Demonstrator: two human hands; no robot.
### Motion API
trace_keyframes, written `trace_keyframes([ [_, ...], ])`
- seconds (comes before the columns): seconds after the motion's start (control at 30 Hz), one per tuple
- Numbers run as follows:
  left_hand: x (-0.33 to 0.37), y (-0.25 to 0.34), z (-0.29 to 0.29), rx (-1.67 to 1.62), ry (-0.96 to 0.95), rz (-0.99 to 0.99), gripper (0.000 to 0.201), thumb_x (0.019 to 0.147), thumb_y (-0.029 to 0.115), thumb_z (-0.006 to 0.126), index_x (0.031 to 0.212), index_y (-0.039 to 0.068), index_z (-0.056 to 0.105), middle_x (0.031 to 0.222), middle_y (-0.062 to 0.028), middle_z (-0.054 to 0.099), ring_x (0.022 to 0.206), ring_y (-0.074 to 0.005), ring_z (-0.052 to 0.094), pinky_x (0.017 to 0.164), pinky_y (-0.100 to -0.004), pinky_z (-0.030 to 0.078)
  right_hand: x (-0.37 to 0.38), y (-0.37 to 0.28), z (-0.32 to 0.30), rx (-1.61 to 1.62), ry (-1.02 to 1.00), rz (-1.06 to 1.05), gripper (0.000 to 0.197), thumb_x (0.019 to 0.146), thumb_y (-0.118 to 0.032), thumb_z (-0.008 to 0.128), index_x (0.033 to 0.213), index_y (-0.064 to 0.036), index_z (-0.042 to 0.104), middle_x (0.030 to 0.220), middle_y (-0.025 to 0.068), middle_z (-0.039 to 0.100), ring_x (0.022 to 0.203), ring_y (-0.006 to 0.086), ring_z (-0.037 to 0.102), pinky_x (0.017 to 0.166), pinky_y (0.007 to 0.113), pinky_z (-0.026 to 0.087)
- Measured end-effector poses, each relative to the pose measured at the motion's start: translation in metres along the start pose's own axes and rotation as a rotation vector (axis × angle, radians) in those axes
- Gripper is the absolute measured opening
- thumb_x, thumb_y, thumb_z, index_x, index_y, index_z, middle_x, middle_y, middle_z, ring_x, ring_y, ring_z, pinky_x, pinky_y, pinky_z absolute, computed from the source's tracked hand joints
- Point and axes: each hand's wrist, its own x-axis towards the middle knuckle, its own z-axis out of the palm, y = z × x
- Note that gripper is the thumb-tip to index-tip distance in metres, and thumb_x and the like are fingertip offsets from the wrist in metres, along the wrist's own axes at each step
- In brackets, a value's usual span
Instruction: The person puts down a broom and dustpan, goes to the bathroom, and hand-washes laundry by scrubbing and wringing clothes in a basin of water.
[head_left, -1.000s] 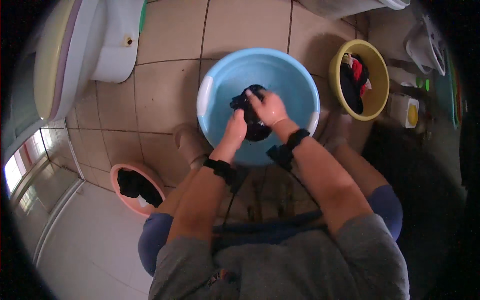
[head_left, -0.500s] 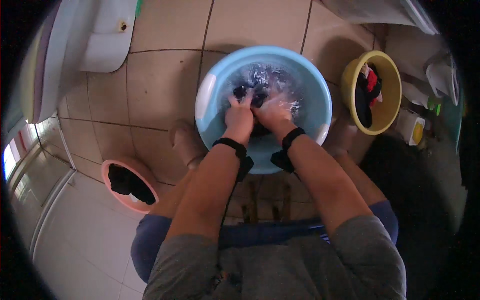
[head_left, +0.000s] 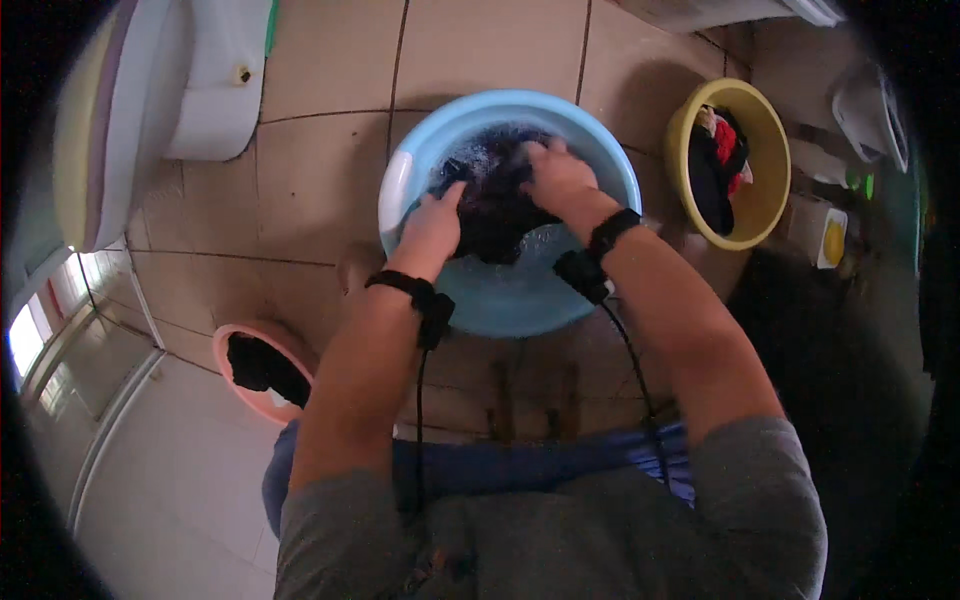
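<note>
A light blue basin with white handle patches holds water, and a dark, soaked cloth is spread across it. My left hand grips the cloth's left side, thumb on top and the other fingers mostly hidden. On the far right part of the cloth my right hand has its fingers curled into the fabric, slightly blurred. Both hands are apart, with the cloth stretched between them. What kind of garment it is cannot be made out. Bubbles and ripples show around the cloth.
At the right stands a yellow basin holding black, red and pale clothes. A pink basin with black cloth sits at the left near my knee. Cables hang from both black wristbands. Tiled floor surrounds the blue basin.
My hands were close together in splashing water at the basin's middle. They have moved apart, the left one leftward and nearer, the right one up and rightward, and the cloth has spread out.
</note>
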Motion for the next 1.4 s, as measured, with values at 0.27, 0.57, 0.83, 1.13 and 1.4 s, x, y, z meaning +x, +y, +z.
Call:
trace_keyframes([
  [0.27, -0.057, 0.032, -0.056, -0.942, -0.370, -0.391, 0.105, 0.081, 0.032, 0.069, 0.148, 0.030, -0.012, 0.150, -0.0159, 0.026, 0.131, -0.0355, 0.036, 0.102, -0.0478, 0.036, -0.051, -0.038, 0.016, 0.257, 0.212, 0.347, 0.082, 0.076, -0.052, 0.068, 0.143, -0.0402, 0.024, 0.144, 0.0224, 0.028, 0.125, 0.0471, 0.035, 0.096, 0.054, 0.043],
  [0.57, -0.027, 0.016, 0.006, -1.815, -0.235, -0.245, 0.091, 0.077, 0.081, 0.037, 0.132, 0.009, 0.044, 0.124, -0.0163, 0.053, 0.115, -0.0342, 0.050, 0.098, -0.0494, 0.041, -0.049, -0.072, 0.070, 0.933, 0.348, -0.191, 0.050, 0.075, -0.040, 0.072, 0.112, -0.0071, 0.064, 0.123, 0.0233, 0.052, 0.105, 0.0352, 0.055, 0.095, 0.037, 0.042],
  [0.83, -0.049, 0.030, -0.020, -2.121, -0.454, -0.125, 0.059, 0.088, 0.056, 0.047, 0.121, 0.008, 0.054, 0.116, -0.0137, 0.058, 0.109, -0.0329, 0.054, 0.095, -0.0479, 0.043, -0.120, -0.114, 0.030, 0.647, 0.806, -0.405, 0.029, 0.062, -0.031, 0.080, 0.069, -0.0085, 0.063, 0.101, 0.0129, 0.051, 0.107, 0.0401, 0.041, 0.083, 0.053, 0.039],
  [1.13, -0.049, 0.065, 0.004, -1.614, 0.068, -0.590, 0.046, 0.094, 0.039, 0.042, 0.122, 0.002, 0.047, 0.118, -0.0141, 0.057, 0.103, -0.0278, 0.058, 0.088, -0.0402, 0.048, -0.068, -0.051, 0.040, 0.763, 0.755, -0.239, 0.031, 0.077, -0.040, 0.067, 0.080, -0.0089, 0.066, 0.095, 0.0158, 0.056, 0.092, 0.0408, 0.054, 0.071, 0.048, 0.050],
  [1.4, -0.058, 0.027, -0.024, -0.325, 0.163, -0.192, 0.072, 0.084, 0.021, 0.063, 0.141, 0.023, 0.019, 0.118, -0.0333, 0.044, 0.093, -0.0496, 0.058, 0.082, -0.0516, 0.048, -0.074, -0.015, 0.040, 0.247, 0.651, 0.140, 0.067, 0.077, -0.050, 0.066, 0.134, -0.0233, 0.045, 0.139, 0.0190, 0.033, 0.120, 0.0440, 0.038, 0.092, 0.053, 0.044],
])
